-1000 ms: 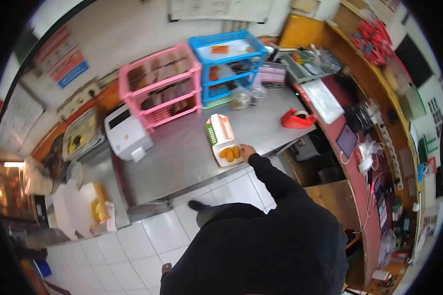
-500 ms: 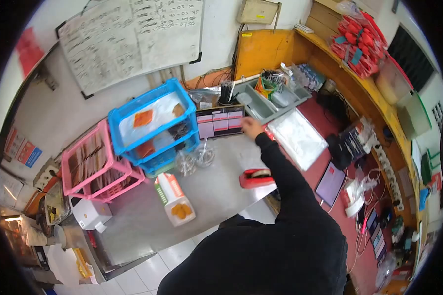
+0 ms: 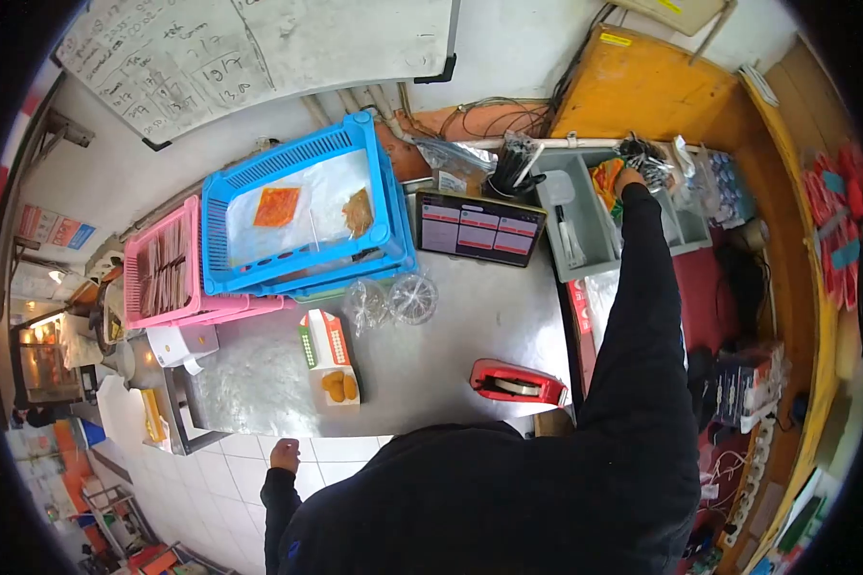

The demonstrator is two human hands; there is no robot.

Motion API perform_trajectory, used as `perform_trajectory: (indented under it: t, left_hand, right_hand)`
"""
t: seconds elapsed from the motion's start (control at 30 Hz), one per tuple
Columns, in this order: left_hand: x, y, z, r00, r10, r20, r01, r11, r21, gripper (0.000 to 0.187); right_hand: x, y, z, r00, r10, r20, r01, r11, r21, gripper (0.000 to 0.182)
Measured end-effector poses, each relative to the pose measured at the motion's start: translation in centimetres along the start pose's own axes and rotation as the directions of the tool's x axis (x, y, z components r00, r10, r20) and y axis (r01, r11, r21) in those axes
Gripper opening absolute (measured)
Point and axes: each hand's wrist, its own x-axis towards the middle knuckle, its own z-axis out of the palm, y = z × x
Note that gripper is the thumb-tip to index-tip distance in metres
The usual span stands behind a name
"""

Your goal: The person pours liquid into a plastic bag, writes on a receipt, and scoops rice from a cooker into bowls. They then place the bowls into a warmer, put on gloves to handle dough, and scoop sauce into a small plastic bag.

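My right hand [image 3: 629, 179] reaches into the grey compartment tray [image 3: 593, 257] at the back right, touching or right beside an orange-and-green packet [image 3: 605, 179]. Its fingertips are too hidden to show a grip. My left hand [image 3: 285, 454] hangs low in front of the table's front edge, fingers curled, nothing visible in it. On the metal table, an open white carton [image 3: 324, 335] with green and orange print holds several golden nuggets [image 3: 338, 386]. Two clear plastic lids or cups [image 3: 412, 298] lie behind it. A red tape dispenser [image 3: 519, 383] sits near the front edge.
Blue stacked baskets [image 3: 302, 278] and a pink basket [image 3: 194, 259] filled with flat packets stand at the back left. A tablet [image 3: 479, 228] leans beside a black holder of straws [image 3: 516, 172]. A white box [image 3: 184, 347] sits at the left end.
My right hand has moved from beside the tablet, rightward and back, into the grey tray. My left hand has come into view. The camera view has turned and shifted.
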Motion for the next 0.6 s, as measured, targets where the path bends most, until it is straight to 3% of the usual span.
perform_trajectory:
  t: [0.07, 0.13, 0.2, 0.27, 0.37, 0.47, 0.53, 0.6]
  left_hand:
    - [-0.9, 1.3, 1.1, 0.998, -0.049, 0.039, 0.047, 0.997, 0.057, 0.016]
    - [-2.0, 1.4, 1.8, 0.997, -0.024, 0.075, 0.017, 0.997, 0.079, 0.017]
    - [-1.8, 1.4, 2.4, 0.973, 0.188, 0.133, -0.203, 0.973, 0.113, 0.018]
    - [-1.6, 2.4, 3.0, 0.994, 0.002, 0.105, -0.006, 0.999, 0.04, 0.018]
    - [0.7, 2.2, 3.1, 0.993, 0.107, 0.041, -0.104, 0.993, -0.057, 0.019]
    - [3.0, 4.7, 2.7, 0.981, 0.194, -0.027, -0.196, 0.975, -0.105, 0.022]
    - [4.3, 7.7, 2.8, 0.987, 0.158, -0.035, -0.162, 0.96, -0.227, 0.025]
    - [6.7, 9.9, 3.7, 0.963, 0.237, -0.13, -0.258, 0.95, -0.178, 0.031]
  right_hand:
    - [1.3, -0.6, 1.7, 0.998, -0.023, 0.051, 0.029, 0.993, -0.117, 0.028]
    - [0.4, -1.7, 1.8, 0.998, -0.04, 0.056, 0.043, 0.997, -0.063, 0.031]
    - [-0.2, -2.5, 1.3, 0.997, 0.039, 0.074, -0.039, 0.999, -0.002, 0.036]
    - [-1.2, -2.3, 1.3, 0.994, 0.106, -0.034, -0.1, 0.985, 0.138, 0.03]
    - [-3.7, -2.2, -0.1, 0.976, 0.16, -0.147, -0.136, 0.977, 0.163, 0.018]
    - [-4.3, -0.2, 0.2, 0.974, -0.033, -0.224, 0.088, 0.967, 0.24, 0.016]
    - [-6.0, -0.2, -0.7, 0.937, -0.072, -0.343, 0.155, 0.963, 0.222, 0.015]
    - [-8.1, -0.3, -2.2, 0.903, -0.11, -0.416, 0.209, 0.957, 0.202, 0.013]
